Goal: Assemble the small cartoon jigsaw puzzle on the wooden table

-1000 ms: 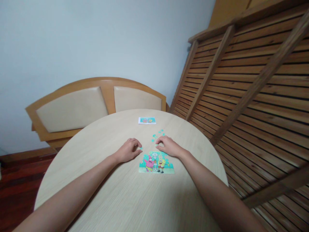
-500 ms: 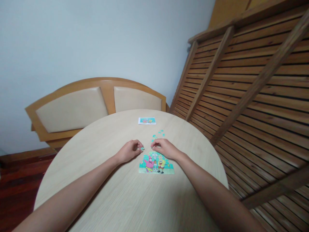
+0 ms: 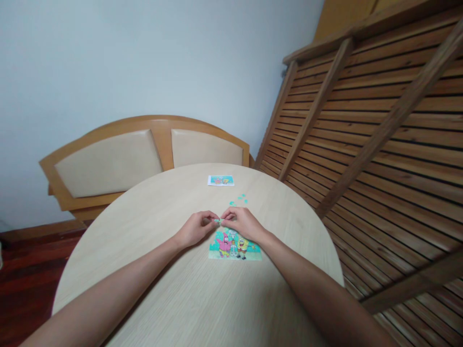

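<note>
A partly built cartoon jigsaw puzzle [image 3: 235,246] lies flat on the round pale wooden table [image 3: 181,289]. Just above its top edge my left hand [image 3: 195,228] and my right hand [image 3: 241,222] meet fingertip to fingertip. Both pinch a small teal puzzle piece [image 3: 217,221] between them. Several loose teal pieces [image 3: 239,198] lie a little beyond my right hand.
A small reference picture card [image 3: 221,180] rests near the table's far edge. A curved wooden bench with beige padded backs [image 3: 108,161] stands behind the table. A slatted wooden partition [image 3: 379,144] leans along the right side, close to the table's edge.
My right hand slid left from the loose pieces towards my left hand. Both hands now meet at the small teal piece that my left fingers were holding.
</note>
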The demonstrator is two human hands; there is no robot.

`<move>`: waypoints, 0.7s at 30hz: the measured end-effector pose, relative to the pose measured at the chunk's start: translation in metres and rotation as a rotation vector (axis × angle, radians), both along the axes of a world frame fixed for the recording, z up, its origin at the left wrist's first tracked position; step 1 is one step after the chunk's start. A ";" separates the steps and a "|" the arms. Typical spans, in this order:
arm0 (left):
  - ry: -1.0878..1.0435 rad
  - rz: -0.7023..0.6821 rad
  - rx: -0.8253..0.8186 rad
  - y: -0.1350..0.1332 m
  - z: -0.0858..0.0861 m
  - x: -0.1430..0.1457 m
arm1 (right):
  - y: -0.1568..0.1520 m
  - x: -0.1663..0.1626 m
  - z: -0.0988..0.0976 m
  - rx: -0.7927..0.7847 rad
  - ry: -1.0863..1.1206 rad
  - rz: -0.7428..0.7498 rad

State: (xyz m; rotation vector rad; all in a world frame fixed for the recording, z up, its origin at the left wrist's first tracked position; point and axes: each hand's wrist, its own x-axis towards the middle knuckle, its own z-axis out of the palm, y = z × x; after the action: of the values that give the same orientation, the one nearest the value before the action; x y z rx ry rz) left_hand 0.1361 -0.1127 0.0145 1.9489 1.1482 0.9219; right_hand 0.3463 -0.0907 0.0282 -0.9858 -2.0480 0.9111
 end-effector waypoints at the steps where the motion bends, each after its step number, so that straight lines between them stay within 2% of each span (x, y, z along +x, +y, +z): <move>1: -0.003 0.000 -0.002 0.000 0.000 0.000 | 0.000 0.000 0.000 -0.005 0.005 0.006; 15: 0.091 -0.007 0.022 0.001 -0.002 -0.001 | -0.004 -0.004 0.001 0.005 0.020 0.007; 21: 0.172 0.031 0.042 0.003 -0.001 -0.001 | -0.004 -0.005 0.000 0.033 -0.015 0.024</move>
State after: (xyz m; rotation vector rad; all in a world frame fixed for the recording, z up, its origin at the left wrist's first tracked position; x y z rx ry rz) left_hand 0.1349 -0.1099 0.0131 2.0828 1.2680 0.8130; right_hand 0.3412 -0.0943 0.0286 -0.9551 -2.0847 0.8822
